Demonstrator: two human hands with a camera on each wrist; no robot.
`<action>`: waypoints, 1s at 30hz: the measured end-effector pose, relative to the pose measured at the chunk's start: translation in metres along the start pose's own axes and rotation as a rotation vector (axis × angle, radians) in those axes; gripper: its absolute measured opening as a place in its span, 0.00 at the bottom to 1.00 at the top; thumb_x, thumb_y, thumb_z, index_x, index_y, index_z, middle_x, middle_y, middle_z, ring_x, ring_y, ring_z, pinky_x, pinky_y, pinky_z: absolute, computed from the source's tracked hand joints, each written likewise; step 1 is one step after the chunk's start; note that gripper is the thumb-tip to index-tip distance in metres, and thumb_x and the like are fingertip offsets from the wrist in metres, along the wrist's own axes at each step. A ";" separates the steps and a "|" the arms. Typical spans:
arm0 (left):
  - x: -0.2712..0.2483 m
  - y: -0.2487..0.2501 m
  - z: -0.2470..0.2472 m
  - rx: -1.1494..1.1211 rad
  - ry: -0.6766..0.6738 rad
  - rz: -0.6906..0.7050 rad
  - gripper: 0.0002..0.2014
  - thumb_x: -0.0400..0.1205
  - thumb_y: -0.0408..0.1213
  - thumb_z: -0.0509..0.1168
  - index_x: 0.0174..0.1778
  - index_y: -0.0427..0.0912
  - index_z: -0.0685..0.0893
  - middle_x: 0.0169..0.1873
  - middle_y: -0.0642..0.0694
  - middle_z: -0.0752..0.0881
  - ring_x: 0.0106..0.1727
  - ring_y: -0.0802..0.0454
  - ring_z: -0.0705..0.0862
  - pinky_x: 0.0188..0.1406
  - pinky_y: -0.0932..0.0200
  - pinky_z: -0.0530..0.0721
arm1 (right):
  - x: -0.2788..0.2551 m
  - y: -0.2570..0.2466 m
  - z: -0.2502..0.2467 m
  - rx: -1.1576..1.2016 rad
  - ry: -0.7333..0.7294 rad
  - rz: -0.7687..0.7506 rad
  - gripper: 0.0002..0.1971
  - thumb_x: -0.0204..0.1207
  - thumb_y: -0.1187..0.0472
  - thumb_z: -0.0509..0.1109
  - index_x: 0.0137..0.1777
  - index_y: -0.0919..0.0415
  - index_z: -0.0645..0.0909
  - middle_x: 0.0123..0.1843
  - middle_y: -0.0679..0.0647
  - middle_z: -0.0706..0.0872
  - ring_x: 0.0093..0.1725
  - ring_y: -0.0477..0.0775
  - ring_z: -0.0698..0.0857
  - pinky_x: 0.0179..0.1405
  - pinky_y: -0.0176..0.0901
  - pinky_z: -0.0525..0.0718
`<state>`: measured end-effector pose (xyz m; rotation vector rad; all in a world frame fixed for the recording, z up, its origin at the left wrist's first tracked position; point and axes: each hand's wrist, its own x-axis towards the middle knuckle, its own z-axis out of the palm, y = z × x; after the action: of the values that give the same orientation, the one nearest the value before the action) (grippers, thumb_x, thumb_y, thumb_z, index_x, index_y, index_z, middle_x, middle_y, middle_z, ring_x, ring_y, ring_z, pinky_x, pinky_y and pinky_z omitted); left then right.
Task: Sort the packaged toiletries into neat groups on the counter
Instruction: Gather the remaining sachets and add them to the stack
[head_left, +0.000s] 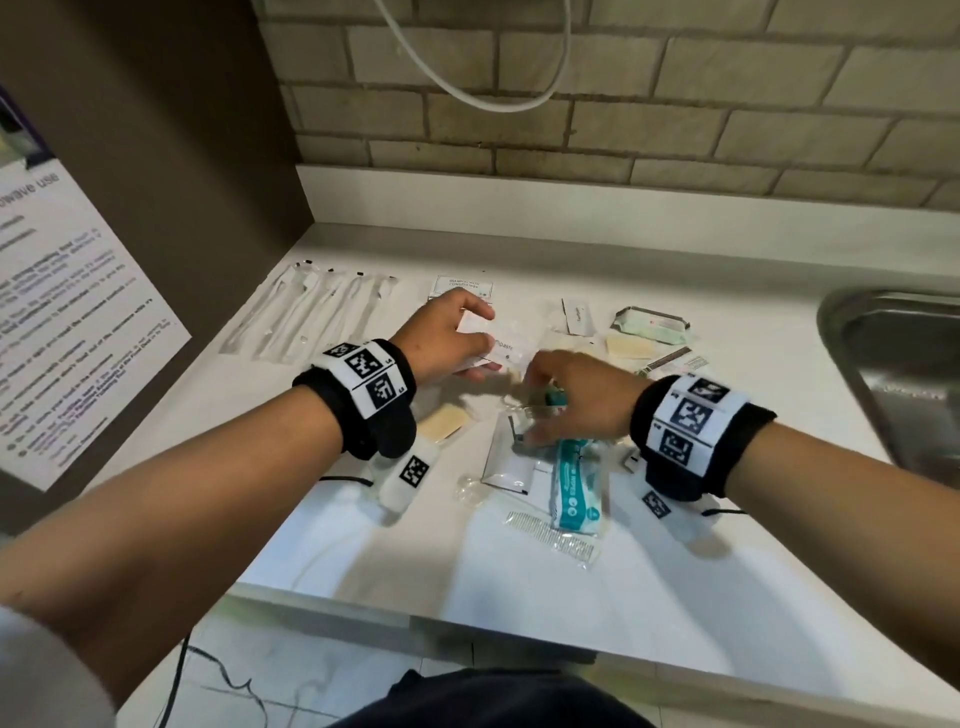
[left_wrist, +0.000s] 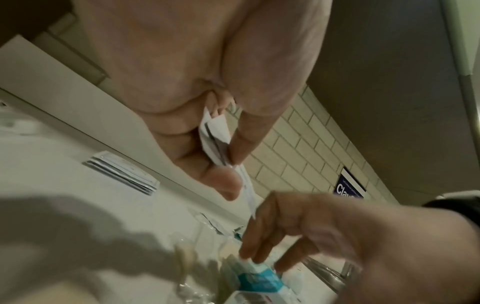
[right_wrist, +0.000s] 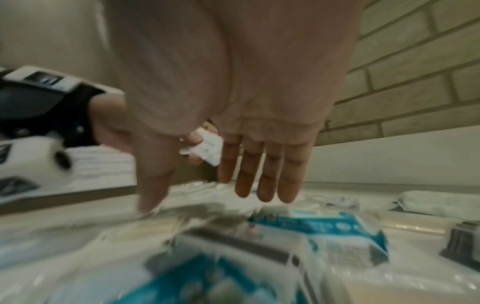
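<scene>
My left hand hovers over the middle of the white counter and pinches a thin stack of white toothpaste sachets between thumb and fingers; the left wrist view shows the sachets edge-on in that pinch. My right hand is just right of it, fingers straight and pointing down over a loose pile. Its fingertips touch a teal-and-white wipes pack, blurred in the right wrist view. It holds nothing.
A row of wrapped toothbrushes lies at the back left, with shampoo sachets beside it. A green wipes pack, soap bars, a comb and a white sachet lie around. The steel sink is at the right.
</scene>
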<state>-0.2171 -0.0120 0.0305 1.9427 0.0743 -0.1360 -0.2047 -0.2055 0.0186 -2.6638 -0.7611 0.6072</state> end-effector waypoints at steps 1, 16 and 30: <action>-0.001 -0.001 -0.003 -0.026 -0.008 -0.005 0.11 0.82 0.26 0.66 0.59 0.40 0.78 0.60 0.42 0.78 0.35 0.56 0.90 0.36 0.58 0.91 | -0.003 -0.001 0.007 -0.074 -0.069 -0.002 0.35 0.62 0.38 0.79 0.67 0.47 0.72 0.59 0.48 0.79 0.56 0.51 0.79 0.55 0.50 0.82; -0.001 -0.002 0.026 -0.099 -0.056 -0.001 0.08 0.83 0.30 0.65 0.54 0.47 0.81 0.62 0.39 0.82 0.45 0.40 0.92 0.46 0.40 0.90 | -0.030 0.049 -0.007 -0.228 -0.002 0.183 0.26 0.65 0.56 0.77 0.61 0.46 0.71 0.56 0.48 0.81 0.52 0.54 0.82 0.52 0.50 0.85; 0.000 0.006 0.029 -0.032 -0.074 -0.005 0.09 0.85 0.36 0.62 0.60 0.50 0.75 0.56 0.42 0.84 0.40 0.41 0.92 0.39 0.30 0.85 | -0.006 0.005 0.023 -0.235 -0.108 0.071 0.22 0.65 0.46 0.78 0.57 0.51 0.78 0.50 0.47 0.82 0.49 0.52 0.81 0.46 0.44 0.82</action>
<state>-0.2182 -0.0413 0.0255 1.9040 0.0323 -0.2087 -0.2184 -0.2091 -0.0011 -2.9025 -0.8154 0.7253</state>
